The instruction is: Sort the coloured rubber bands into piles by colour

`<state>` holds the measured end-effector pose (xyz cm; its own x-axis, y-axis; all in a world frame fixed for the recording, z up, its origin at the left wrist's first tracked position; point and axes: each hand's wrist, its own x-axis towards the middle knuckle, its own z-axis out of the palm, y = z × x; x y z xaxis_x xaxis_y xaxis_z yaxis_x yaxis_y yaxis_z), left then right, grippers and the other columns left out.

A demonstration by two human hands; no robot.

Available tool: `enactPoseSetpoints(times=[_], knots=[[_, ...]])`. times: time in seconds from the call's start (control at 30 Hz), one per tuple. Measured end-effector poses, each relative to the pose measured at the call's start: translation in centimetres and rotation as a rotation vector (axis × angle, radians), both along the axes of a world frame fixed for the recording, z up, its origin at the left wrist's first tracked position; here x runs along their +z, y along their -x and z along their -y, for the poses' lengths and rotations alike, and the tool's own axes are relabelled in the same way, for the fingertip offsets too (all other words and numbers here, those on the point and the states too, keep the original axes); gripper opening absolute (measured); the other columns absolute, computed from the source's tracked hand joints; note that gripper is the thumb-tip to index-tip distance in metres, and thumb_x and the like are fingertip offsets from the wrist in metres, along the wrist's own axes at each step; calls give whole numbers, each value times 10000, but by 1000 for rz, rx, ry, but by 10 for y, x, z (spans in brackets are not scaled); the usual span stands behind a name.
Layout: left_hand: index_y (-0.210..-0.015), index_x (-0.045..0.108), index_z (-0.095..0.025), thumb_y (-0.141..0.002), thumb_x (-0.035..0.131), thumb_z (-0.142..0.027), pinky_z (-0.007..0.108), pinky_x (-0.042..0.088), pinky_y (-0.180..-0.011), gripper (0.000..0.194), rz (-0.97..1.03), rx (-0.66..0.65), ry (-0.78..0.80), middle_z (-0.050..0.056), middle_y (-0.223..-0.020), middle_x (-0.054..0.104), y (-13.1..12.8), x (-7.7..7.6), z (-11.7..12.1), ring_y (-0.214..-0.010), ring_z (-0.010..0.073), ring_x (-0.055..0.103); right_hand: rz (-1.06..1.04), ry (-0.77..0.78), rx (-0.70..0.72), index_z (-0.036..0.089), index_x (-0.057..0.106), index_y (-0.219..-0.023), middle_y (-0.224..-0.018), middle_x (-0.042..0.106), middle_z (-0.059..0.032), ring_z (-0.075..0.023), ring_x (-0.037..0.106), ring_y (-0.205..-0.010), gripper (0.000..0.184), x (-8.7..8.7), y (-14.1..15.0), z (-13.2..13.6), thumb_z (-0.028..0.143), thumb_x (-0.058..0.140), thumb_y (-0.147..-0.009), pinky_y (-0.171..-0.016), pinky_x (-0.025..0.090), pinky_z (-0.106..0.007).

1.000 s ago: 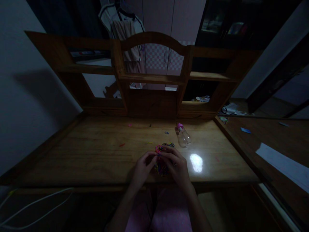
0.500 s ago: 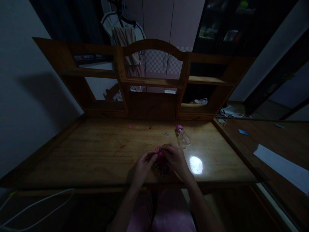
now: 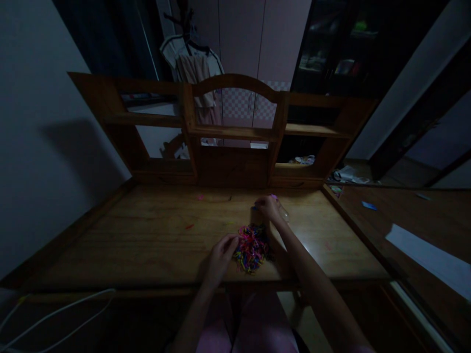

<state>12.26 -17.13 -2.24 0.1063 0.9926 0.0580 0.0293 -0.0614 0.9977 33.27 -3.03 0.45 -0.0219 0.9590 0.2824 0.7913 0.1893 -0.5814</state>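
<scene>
A heap of small coloured rubber bands (image 3: 251, 246) lies near the front edge of the wooden desk (image 3: 154, 235). My left hand (image 3: 222, 256) rests at the heap's left side, fingers curled and touching the bands. My right hand (image 3: 268, 208) is stretched farther back, fingers bent down over a small blue band on the desk, right beside a clear plastic bottle (image 3: 282, 214) with a pink cap that lies on its side and is mostly hidden behind the hand. The room is dim, so what the fingers pinch is unclear.
A wooden hutch with open shelves (image 3: 235, 132) stands at the desk's back edge. A few stray bands (image 3: 189, 226) lie on the desk to the left. A side surface on the right carries white paper (image 3: 427, 255). A white cable (image 3: 55, 314) hangs at lower left.
My right hand has left the heap and reached back to the bottle and the blue band. The heap now lies uncovered. My left hand stayed at its left edge.
</scene>
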Motion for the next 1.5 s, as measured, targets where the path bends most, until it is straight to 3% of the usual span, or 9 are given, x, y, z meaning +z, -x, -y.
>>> enactPoseSetpoints(times=[0.13,0.3,0.5,0.63,0.73,1.0,1.17,1.33,1.5], knots=[[-939,689,-178,-863,545,-499,305,497,-862,361,8,-10,-19,58,-978,716,0,4,2,-955,217,643,20,6,24,176,764,-863,-844,753,-85,-181,682,-776,203,-2,0,-2,105,620,-738,-680,470,-231],[-943,695,-179,-873,552,-461,296,491,-860,324,21,-2,-20,55,-989,716,0,5,3,-958,213,643,29,-32,69,177,748,-896,-917,733,-82,-169,668,-781,196,14,-5,10,110,633,-753,-720,484,-248],[-949,698,-188,-875,557,-443,298,487,-856,301,17,3,-8,51,-982,714,0,8,4,-964,216,638,-118,-181,185,188,715,-928,-942,691,-74,-161,644,-772,179,33,-11,69,206,546,-873,-664,515,-271],[-944,703,-186,-878,553,-445,301,480,-869,307,-1,5,-20,55,-986,713,0,7,3,-970,220,636,-204,-134,212,203,712,-963,-979,685,-80,-165,644,-775,185,27,-11,109,223,549,-877,-625,529,-274],[-967,701,-185,-883,541,-454,305,478,-885,324,1,-13,-14,59,-1004,710,0,4,3,-979,220,635,-209,-100,226,207,703,-965,-956,695,-62,-169,646,-803,175,15,-10,121,214,562,-863,-664,534,-283],[-959,701,-179,-872,558,-448,298,477,-876,317,16,-5,-5,63,-1014,710,0,-2,2,-969,220,639,-164,-79,247,215,653,-1153,-1133,685,-76,-207,626,-1062,318,6,-3,110,143,494,-887,-945,475,-368],[-962,703,-182,-879,560,-424,296,467,-892,293,17,-6,-34,63,-1007,707,1,-1,2,-977,217,636,-66,-13,335,207,698,-1069,-1029,713,-65,-196,652,-978,320,10,5,106,76,508,-846,-904,486,-318],[-968,706,-181,-882,555,-425,297,474,-879,300,10,-13,-32,66,-1012,705,1,0,2,-974,219,634,-4,-30,251,199,729,-979,-961,721,-65,-189,665,-897,255,7,6,104,89,553,-830,-833,496,-292],[-963,703,-179,-885,552,-425,295,468,-887,299,1,-9,-32,63,-1012,705,0,1,2,-978,216,634,-103,-67,243,204,740,-931,-918,737,-59,-193,676,-857,199,12,5,105,143,571,-845,-814,507,-310]])
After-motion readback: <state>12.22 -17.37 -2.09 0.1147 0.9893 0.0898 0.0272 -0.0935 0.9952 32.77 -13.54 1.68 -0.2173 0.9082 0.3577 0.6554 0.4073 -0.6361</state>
